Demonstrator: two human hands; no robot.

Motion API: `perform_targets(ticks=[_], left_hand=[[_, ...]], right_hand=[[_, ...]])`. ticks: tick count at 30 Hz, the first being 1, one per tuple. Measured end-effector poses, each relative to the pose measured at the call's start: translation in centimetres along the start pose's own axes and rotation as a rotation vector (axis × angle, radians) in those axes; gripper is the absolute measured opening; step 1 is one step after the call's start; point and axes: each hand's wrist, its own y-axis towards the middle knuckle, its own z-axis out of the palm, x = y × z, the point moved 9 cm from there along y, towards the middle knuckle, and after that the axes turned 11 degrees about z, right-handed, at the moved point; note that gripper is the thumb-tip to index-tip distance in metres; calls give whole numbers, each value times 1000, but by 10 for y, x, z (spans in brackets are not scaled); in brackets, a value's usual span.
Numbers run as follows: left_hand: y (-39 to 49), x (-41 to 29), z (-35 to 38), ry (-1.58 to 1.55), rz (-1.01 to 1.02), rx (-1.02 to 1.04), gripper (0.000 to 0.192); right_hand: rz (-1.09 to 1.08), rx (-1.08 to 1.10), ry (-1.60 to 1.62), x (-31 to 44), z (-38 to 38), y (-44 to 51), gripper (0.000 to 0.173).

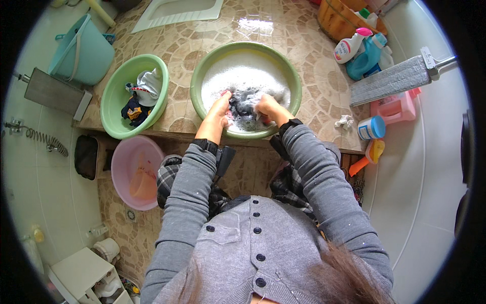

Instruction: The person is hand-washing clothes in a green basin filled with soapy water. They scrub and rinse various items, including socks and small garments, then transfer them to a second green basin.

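A green plastic basin (294,68) full of white suds stands on the tiled ledge before me. Dark wet cloth (243,102) lies among the foam near the basin's front, part of it under the suds. My left hand (219,109) grips the cloth's left side, where bits of red show by the fingers. On the other side my right hand (271,108), slightly blurred, has its fingers curled on the same cloth. Foam hides some of the fingertips.
A lighter green basin (110,114) with clothes (146,89) stands to the left. Below it are a pink basin (121,182) and a dipper (142,184). A blue bucket (87,57) is farther left. Detergent bottles (366,57) and a flat mop head (391,80) are at right.
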Motion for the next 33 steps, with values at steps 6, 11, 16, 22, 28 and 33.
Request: perform_targets(ticks=[6, 11, 16, 22, 28, 33], left_hand=[[11, -17, 19, -378, 135, 216, 47], [-2, -36, 3, -459, 281, 64, 37], [-13, -35, -1, -471, 246, -100, 32], [-4, -25, 22, -503, 345, -77, 25], [-3, -28, 17, -475, 347, -49, 26], [-18, -46, 34, -262, 529, 7, 23]], right_hand=[[-469, 91, 415, 94, 4, -59, 29], [-870, -430, -177, 141, 12, -140, 22], [-774, -571, -157, 129, 18, -118, 20], [-447, -454, -115, 101, -9, -53, 28], [-591, -494, -155, 102, 6, -78, 28], [-453, -506, -259, 79, -26, -45, 28]])
